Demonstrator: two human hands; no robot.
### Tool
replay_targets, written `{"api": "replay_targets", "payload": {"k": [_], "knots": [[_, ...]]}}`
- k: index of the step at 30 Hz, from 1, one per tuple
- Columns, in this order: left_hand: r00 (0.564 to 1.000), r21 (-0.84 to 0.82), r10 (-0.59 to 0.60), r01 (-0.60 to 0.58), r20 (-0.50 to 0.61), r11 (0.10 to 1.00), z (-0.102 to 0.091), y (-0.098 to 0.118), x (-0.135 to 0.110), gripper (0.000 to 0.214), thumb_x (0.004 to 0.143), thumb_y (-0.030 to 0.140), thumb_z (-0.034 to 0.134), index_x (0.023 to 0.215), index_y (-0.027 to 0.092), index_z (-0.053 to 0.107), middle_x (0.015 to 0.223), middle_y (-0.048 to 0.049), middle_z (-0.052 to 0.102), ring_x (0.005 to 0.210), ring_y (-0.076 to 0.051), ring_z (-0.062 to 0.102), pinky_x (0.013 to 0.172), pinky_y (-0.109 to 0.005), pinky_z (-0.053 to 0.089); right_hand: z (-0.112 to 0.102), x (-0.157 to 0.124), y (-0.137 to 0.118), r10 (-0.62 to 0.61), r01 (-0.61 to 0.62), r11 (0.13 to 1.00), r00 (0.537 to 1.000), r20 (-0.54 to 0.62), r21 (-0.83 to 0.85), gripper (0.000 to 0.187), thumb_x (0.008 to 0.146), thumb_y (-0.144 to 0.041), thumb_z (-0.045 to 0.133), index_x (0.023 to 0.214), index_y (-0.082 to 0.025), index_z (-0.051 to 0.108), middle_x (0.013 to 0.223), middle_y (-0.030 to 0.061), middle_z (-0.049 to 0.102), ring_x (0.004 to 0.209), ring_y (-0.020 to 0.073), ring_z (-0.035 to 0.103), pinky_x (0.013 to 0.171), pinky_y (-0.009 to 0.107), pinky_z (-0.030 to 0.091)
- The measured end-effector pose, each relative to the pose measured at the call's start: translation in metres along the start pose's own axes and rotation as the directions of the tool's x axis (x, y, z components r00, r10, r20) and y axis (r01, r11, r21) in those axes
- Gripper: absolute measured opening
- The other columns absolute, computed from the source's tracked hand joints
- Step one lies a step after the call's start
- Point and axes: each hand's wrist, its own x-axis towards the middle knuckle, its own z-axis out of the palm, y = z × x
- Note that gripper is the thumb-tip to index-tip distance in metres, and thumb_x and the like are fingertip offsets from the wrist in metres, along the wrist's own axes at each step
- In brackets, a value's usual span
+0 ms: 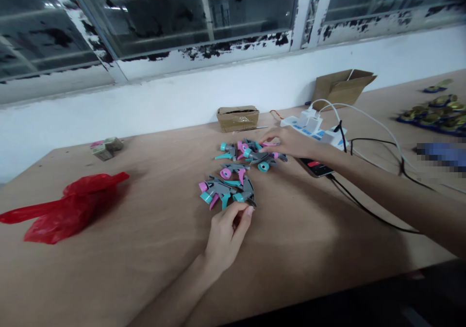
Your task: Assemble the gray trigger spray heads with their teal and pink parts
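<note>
Grey trigger spray heads with pink and teal nozzles and triggers lie in loose clusters on the wooden table. My left hand (227, 232) is closed in a pinch at the rear end of a teal-nozzled spray head (247, 190) in the front cluster. Over the back cluster, my right hand (284, 140) has its thumb and index finger closed around part of a spray head (257, 145), which they partly hide. Between the two groups sits a spray head with a pink nozzle and trigger (233, 171), touched by neither hand.
A small cardboard box (238, 119) stands by the wall, an open carton (338, 89) farther right. Beside my right forearm are a power strip (306, 127), cables and a phone (317, 168). A red plastic bag (73, 210) lies left; gold-coloured pieces (437, 111) sit far right.
</note>
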Motion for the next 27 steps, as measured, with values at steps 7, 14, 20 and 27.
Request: {"api": "replay_targets", "payload": {"k": [7, 14, 20, 27], "knots": [[1.0, 0.016, -0.002, 0.002, -0.012, 1.0, 0.0, 0.0, 0.001, 0.02, 0.089, 0.027, 0.043, 0.079, 0.018, 0.057, 0.05, 0.0049, 0.049, 0.045, -0.01, 0.048, 0.047, -0.02, 0.039, 0.03, 0.0, -0.008, 0.103, -0.115, 0.981, 0.991, -0.084, -0.156, 0.046, 0.075, -0.059, 0.052, 0.1, -0.022, 0.065, 0.113, 0.0076, 0.06, 0.111, 0.0275, 0.048, 0.093, 0.047, 0.03], [1.0, 0.022, 0.013, -0.012, -0.008, 1.0, 0.001, -0.002, 0.0, 0.019, 0.089, 0.026, 0.043, 0.079, 0.018, 0.057, 0.048, 0.0056, 0.048, 0.045, -0.01, 0.048, 0.047, -0.02, 0.039, 0.062, 0.03, -0.034, 0.294, -0.314, 0.909, 0.949, -0.112, -0.276, 0.045, 0.067, -0.061, 0.058, 0.067, -0.017, 0.069, 0.098, 0.0145, 0.063, 0.109, 0.0368, 0.043, 0.09, 0.059, 0.023], [1.0, 0.017, 0.013, -0.012, -0.021, 1.0, 0.002, -0.001, -0.003, 0.02, 0.089, 0.028, 0.044, 0.079, 0.018, 0.057, 0.052, 0.0048, 0.05, 0.046, -0.01, 0.049, 0.049, -0.021, 0.039, 0.049, 0.024, -0.042, 0.287, -0.316, 0.908, 0.947, -0.142, -0.276, 0.03, 0.067, -0.047, 0.064, 0.071, -0.018, 0.069, 0.095, 0.0118, 0.064, 0.106, 0.0354, 0.047, 0.092, 0.057, 0.023], [1.0, 0.005, 0.03, -0.03, -0.003, 1.0, 0.004, 0.003, -0.005, 0.019, 0.089, 0.028, 0.044, 0.078, 0.017, 0.056, 0.055, 0.0042, 0.05, 0.046, -0.008, 0.048, 0.049, -0.02, 0.039, 0.002, -0.043, -0.035, 0.158, -0.179, 0.978, 0.97, -0.186, -0.105, 0.032, 0.072, -0.051, 0.058, 0.087, -0.024, 0.065, 0.107, 0.0049, 0.062, 0.109, 0.0276, 0.05, 0.095, 0.05, 0.027]]}}
